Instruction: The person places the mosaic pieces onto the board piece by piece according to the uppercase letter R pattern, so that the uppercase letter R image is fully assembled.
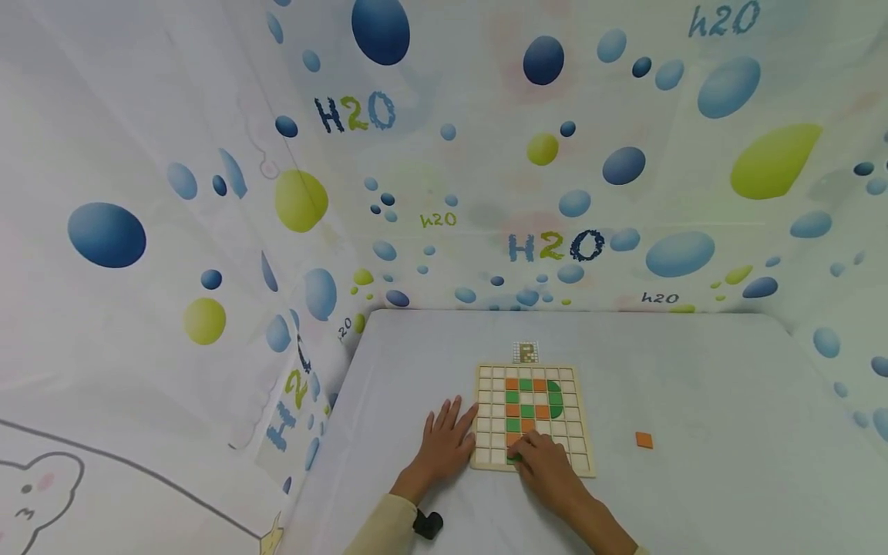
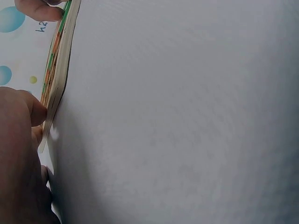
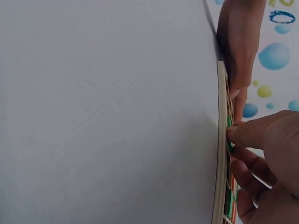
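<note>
A wooden grid board lies on the table, with orange and green tiles forming a P-like shape that includes rounded green pieces at its upper right. My right hand reaches over the board's lower part, with thumb and fingertips pinching a green tile at a bottom-row cell, partly covered by the fingers. My left hand lies with fingers spread at the board's left edge, its thumb touching the rim, as the left wrist view also shows. One loose orange tile lies right of the board.
A small pattern card with a brown figure lies just beyond the board's far edge. Near the left wrist is a small black object. A curtain printed with blue and green drops stands behind the white table.
</note>
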Motion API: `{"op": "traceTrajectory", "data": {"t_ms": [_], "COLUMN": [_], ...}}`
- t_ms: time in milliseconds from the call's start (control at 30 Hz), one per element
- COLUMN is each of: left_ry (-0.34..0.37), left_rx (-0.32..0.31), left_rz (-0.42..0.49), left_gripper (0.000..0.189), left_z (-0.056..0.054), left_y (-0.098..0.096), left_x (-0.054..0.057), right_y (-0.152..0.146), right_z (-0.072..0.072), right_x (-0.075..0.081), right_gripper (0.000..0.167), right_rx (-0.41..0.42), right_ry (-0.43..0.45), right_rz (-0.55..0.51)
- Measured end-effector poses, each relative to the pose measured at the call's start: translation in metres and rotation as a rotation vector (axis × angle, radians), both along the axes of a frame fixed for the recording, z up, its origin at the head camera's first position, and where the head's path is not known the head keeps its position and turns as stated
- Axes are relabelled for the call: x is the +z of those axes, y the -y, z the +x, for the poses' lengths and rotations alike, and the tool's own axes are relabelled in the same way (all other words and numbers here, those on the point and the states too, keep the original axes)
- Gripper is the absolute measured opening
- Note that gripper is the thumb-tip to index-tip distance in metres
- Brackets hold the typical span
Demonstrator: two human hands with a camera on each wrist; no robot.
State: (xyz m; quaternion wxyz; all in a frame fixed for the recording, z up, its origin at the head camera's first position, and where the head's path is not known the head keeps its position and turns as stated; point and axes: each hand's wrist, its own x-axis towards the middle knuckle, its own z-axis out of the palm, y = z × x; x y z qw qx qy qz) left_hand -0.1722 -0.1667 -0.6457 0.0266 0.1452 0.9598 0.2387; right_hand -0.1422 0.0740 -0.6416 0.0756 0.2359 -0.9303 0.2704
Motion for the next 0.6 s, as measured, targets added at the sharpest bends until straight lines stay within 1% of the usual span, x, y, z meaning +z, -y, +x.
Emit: {"op": "traceTrajectory", "data": {"t_ms": [167,367,467,567,600], "left_ry": [0.007,0.013,0.014,0.007,0.008], "left_rx": [0.004,-0.009,-0.007,-0.002,-0.001], "left_rz": [-0.018,-0.004,-0.018,-0.033,-0.033], "left_gripper": [0.056,0.056,0.057,0.057,0.057], "left_z": [-0.001,0.0,0.0,0.0,0.0], "left_y": [0.001,0.0,0.0,0.0,0.001], "left_x": [-0.003,0.001,0.001,0.0,-0.001], "right_y": [0.0,-0.005,-0.017,-0.04,-0.049], "right_z": [0.002,0.004,0.001,-0.004,-0.007], "right_x": [-0.002,-0.002,0.001,0.006,0.008], "right_gripper": [0.019,0.017,0.017,0.018,0.021], "right_rx": [-0.021,-0.064,-0.113,-0.184,-0.215], "right_ry": [0.026,0.069,0.085,0.133,0.151], "right_rz": [-0.031,-0.043,-0.046,-0.062,-0.059]}}
